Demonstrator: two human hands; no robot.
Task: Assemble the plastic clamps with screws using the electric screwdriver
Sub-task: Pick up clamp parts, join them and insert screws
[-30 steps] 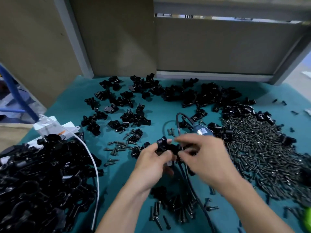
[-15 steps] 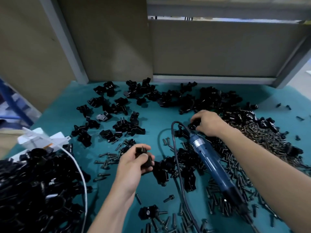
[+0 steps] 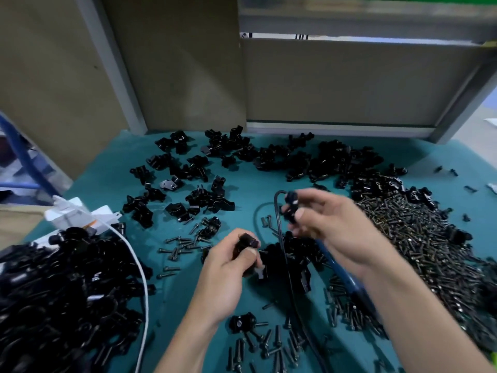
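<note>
From the head view, the left hand [image 3: 231,267] pinched a black clamp half [image 3: 246,244] between thumb and curled fingers. The right hand [image 3: 330,227] pinched a second clamp half [image 3: 290,208] above it, with the electric screwdriver [image 3: 345,274] lying beneath that wrist. Joining the halves in mid-air risked misalignment or a drop.

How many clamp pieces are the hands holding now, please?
2: the lower clamp piece in the left hand; the upper clamp piece in the right hand. Palms may hide more.

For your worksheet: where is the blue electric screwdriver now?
Head view, right of centre: the blue electric screwdriver lies under the right hand, between the black cable and the dark metal screw pile.
</note>
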